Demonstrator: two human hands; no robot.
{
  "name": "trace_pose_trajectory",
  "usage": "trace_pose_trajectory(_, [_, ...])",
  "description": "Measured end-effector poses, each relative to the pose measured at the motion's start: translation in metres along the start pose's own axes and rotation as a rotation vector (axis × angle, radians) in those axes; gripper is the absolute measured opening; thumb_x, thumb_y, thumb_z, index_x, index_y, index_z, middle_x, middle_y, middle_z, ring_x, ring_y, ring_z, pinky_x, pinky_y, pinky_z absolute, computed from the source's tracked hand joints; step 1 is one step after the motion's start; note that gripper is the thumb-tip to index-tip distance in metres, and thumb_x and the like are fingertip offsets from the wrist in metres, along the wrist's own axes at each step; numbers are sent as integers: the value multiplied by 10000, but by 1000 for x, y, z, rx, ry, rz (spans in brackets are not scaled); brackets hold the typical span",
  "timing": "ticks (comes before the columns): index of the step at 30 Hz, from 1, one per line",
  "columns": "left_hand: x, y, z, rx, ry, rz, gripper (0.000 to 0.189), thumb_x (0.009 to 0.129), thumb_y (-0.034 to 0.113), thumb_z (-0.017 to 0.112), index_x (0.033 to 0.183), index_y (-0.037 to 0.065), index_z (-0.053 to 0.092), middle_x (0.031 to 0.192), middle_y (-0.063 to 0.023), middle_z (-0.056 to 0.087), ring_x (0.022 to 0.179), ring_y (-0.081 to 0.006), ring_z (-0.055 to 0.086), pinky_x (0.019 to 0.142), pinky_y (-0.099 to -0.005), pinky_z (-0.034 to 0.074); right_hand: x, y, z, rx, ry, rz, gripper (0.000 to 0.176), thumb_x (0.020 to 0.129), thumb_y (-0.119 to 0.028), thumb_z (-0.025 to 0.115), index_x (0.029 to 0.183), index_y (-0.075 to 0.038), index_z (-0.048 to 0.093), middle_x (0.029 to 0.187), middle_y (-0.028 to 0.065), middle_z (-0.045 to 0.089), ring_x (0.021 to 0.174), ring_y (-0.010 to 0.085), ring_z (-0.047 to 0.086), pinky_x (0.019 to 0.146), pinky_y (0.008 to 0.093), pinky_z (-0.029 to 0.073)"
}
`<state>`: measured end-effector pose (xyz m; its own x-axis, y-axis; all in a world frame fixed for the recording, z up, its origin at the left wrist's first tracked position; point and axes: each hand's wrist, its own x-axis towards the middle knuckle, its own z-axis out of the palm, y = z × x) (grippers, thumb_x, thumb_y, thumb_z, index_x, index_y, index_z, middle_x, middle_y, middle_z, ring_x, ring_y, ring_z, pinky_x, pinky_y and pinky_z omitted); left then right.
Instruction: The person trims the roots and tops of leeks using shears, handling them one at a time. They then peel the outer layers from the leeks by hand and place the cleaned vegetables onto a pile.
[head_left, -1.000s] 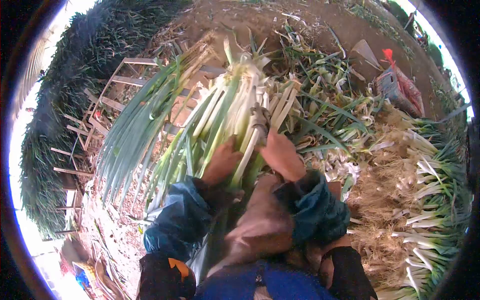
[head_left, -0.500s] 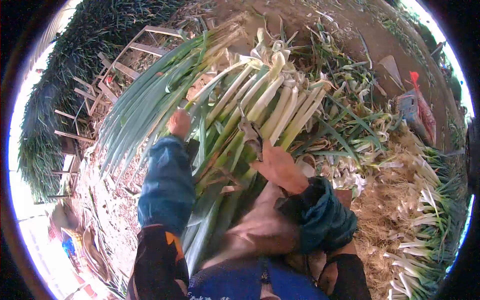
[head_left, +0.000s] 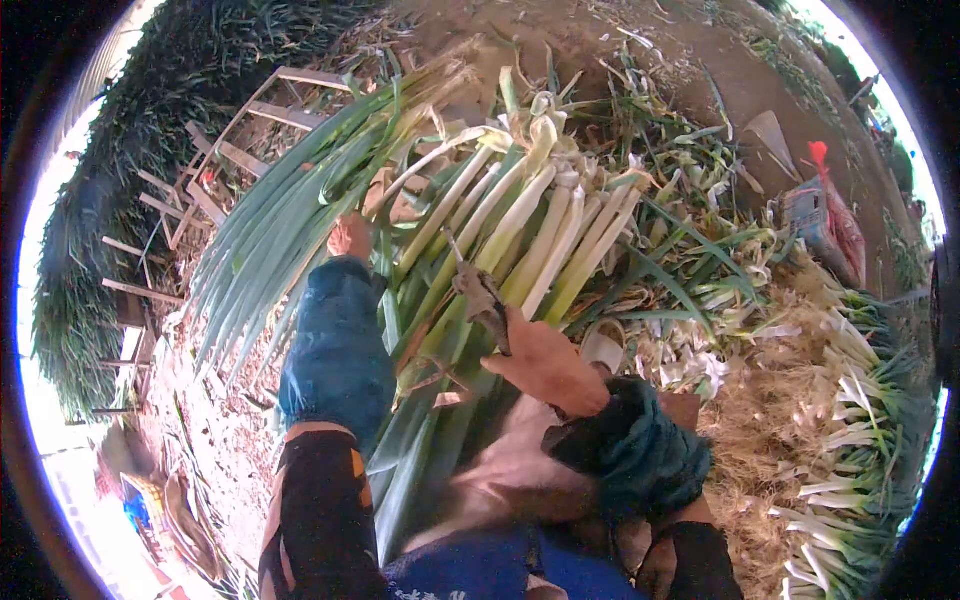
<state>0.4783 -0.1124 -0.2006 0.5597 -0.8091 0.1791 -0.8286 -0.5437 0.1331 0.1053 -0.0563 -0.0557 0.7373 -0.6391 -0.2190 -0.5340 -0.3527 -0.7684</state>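
Note:
My left hand (head_left: pixel 350 237) is closed around a leek (head_left: pixel 425 160), whose pale stalk slants up and right from the fist. My right hand (head_left: pixel 550 362) grips a grey metal tool with a thin nozzle, which looks like an air blow gun (head_left: pixel 480 297). Its tip points up and left over the leek pile. Beneath and beyond both hands lie several thick leeks (head_left: pixel 520 215), white ends away from me and green leaves (head_left: pixel 415 460) running toward my lap. To the left of the pile fans a bunch of long green leaves (head_left: pixel 290 210).
Cleaned leeks with roots inward form a row (head_left: pixel 850 430) at the right. Peeled leaf scraps (head_left: pixel 690 260) cover the ground beyond the pile. Wooden frames (head_left: pixel 195 200) and a large dark green heap (head_left: pixel 100 180) stand left. A red-topped bag (head_left: pixel 835 225) sits far right.
My right hand has drawn the tool a little left and toward me, away from the white stalks. My left hand stays almost in place on its leek. The view has shifted slightly.

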Motion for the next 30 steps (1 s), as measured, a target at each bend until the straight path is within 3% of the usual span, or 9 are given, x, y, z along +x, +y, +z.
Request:
trace_pose_trajectory(3, [9,3,-2,132,-97,58,232,751,254,584,812,39,648,873,-190,632,833,-329,621,684,-433,492,5,4,0,13,-7,30,518,752,-264,624,1101,30,379,804,271,560,796,436,549,692,474,429])
trace_pose_trajectory(4, [14,-18,25,167,89,193,226,734,249,593,799,40,648,845,-188,636,805,-340,623,672,-434,492,6,-6,-2,-18,-33,93,518,751,-263,624,1100,32,379,808,270,559,798,433,550,694,469,433])
trace_pose_trajectory(5, [19,-20,21,95,-57,166,224,721,244,597,800,40,646,842,-193,632,795,-336,622,666,-429,488,6,-11,-5,-49,-62,159,517,750,-261,624,1098,33,380,811,269,559,800,430,551,695,464,436])
trace_pose_trajectory(9, [-15,26,-74,-127,-389,202,255,671,239,629,822,34,634,826,-202,625,766,-329,615,645,-413,472,-4,10,7,-179,169,-250,589,752,-277,620,1139,79,354,824,264,562,817,421,550,699,455,438])
trace_pose_trajectory(12, [-60,44,-109,-521,-401,248,295,633,242,665,817,15,625,771,-185,629,733,-318,616,641,-403,462,-12,8,10,-277,308,-455,637,757,-290,613,1161,113,330,824,265,559,827,420,545,698,457,435])
trace_pose_trajectory(15, [-93,90,-160,-662,-434,102,318,607,223,695,832,9,629,777,-178,632,733,-316,615,649,-401,459,-19,-10,1,-169,146,-234,655,756,-289,617,1167,127,322,813,270,555,821,417,546,690,460,433])
trace_pose_trajectory(19, [-106,78,-65,-649,-320,103,414,632,186,689,1012,43,609,854,-189,624,781,-320,613,668,-406,461,-26,-13,2,-119,39,-38,638,746,-269,631,1156,120,334,793,274,554,784,416,554,671,465,437])
trace_pose_trajectory(21, [-124,91,-85,-727,-392,174,436,642,180,679,1049,50,594,844,-192,621,776,-323,611,668,-400,463,-24,-17,1,-136,-4,44,611,743,-262,634,1131,114,349,778,272,557,766,421,555,662,471,438])
trace_pose_trajectory(30, [-167,135,-144,-695,-436,264,427,686,157,625,1104,81,581,777,-196,613,740,-350,599,678,-403,465,-17,-4,-20,-135,291,171,468,745,-253,640,987,68,400,736,260,571,770,440,555,645,484,443])
